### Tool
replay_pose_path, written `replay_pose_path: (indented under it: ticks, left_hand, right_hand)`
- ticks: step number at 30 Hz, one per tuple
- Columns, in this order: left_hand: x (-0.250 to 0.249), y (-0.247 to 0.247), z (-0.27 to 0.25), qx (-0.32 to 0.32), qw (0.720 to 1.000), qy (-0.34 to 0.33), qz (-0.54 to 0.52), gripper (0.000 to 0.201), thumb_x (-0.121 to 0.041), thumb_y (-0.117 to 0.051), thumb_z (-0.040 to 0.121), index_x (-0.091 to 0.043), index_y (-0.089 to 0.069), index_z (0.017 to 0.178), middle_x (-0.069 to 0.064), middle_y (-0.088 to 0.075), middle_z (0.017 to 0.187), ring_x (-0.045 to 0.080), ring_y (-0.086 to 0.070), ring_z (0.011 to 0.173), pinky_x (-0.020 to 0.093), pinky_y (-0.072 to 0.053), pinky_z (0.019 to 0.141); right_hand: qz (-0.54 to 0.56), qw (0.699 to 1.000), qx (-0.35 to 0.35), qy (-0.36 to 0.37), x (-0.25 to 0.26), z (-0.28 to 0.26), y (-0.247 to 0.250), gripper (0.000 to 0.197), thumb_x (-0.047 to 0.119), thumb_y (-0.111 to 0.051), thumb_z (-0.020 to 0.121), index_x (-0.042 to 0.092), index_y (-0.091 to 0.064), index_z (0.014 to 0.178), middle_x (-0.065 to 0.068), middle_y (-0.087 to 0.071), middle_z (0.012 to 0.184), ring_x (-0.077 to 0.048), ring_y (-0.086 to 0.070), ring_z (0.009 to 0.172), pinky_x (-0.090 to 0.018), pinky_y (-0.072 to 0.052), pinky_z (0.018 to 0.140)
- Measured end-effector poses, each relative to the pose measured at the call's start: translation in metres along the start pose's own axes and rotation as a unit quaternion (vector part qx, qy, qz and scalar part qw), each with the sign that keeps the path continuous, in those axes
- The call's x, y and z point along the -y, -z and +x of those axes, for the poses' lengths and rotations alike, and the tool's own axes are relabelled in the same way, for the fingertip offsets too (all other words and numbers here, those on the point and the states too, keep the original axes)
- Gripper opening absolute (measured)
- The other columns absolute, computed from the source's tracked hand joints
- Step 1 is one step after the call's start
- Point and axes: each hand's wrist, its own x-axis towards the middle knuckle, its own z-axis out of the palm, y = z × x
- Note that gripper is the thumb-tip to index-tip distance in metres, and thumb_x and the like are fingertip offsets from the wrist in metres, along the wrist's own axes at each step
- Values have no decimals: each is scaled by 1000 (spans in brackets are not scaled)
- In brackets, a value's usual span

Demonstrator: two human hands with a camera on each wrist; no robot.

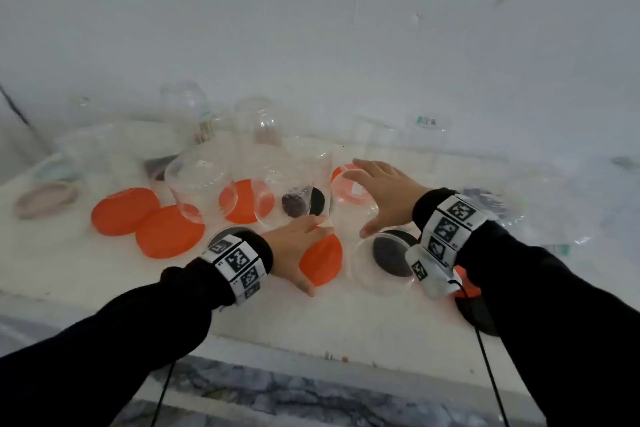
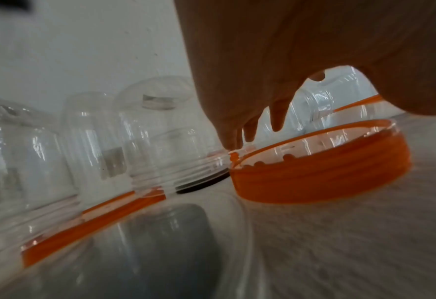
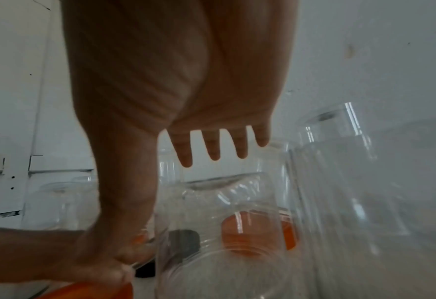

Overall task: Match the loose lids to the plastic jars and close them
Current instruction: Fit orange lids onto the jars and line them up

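Left hand (image 1: 294, 246) spreading flat over orange lid (image 1: 323, 260), lower centre of frame, gripping nothing. Right hand (image 1: 384, 196) opening wide above clear jar (image 1: 353, 191) at centre. Jar lying just up-right of lid, right hand nearer.

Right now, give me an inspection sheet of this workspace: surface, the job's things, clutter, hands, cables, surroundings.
Surface: white tabletop, marbled floor below its front edge.
Job's things: clear plastic jars, none capped; loose orange lids and black lids lying among them.
Clutter: pale pink and green lids at far left; crinkled clear plastic wrap at right.
Hands: left hand reaches over an orange lid, fingers at a jar rim; right hand spread above a clear jar, holding nothing.
Cables: black wires hang from both wristbands.
Surroundings: plain white wall.
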Motion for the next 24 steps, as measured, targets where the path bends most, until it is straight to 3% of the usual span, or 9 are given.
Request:
replay_pose_path:
  ticks: [4,8,11,15,21,24]
  left_hand:
    - [4,2,10,35,999,23,33,113,-50,-77,67,-20,-4,148,7,4,156,28,1,142,51,-15,114]
    - [-2,9,9,46,997,21,57,112,-48,-78,66,-17,-9,147,6,-8,155,27,-5,140,45,-16,114]
    - [-1,9,8,15,999,12,31,107,-44,-81,64,-17,-17,145,4,-19,150,24,-16,136,41,-23,111]
    - [1,12,2,-22,999,8,-39,108,-44,-82,62,-20,-19,146,2,-23,147,20,-17,134,36,-23,109]
    - [-4,24,-24,-105,979,17,-176,106,-34,-84,62,-31,-18,145,-6,-20,147,6,-18,127,32,-22,109]
    - [-6,24,-36,-152,962,1,-228,105,-32,-86,61,-34,-21,144,-9,-24,144,3,-21,124,29,-25,107]
  right_hand:
    - [5,999,37,-16,-4,13,-2,109,46,-78,66,29,-8,148,-2,-1,157,-27,-7,143,-49,-12,116]
    - [19,998,44,-37,-5,20,-3,105,39,-77,70,29,-8,148,-1,-4,157,-29,-11,142,-49,-17,112]
    - [32,998,24,-40,-4,23,-4,104,34,-79,68,30,-12,147,-2,-16,153,-29,-20,136,-46,-28,107]
    - [65,997,-4,-39,-5,24,-1,105,28,-82,62,33,-17,145,-4,-28,143,-27,-25,126,-42,-38,99]
    - [117,991,-56,-25,-7,12,14,104,14,-78,60,48,-21,140,-4,-21,136,-26,-19,122,-38,-37,95]
    - [141,985,-95,-18,-7,3,18,99,11,-77,60,48,-28,137,-3,-17,135,-25,-15,123,-32,-33,91]
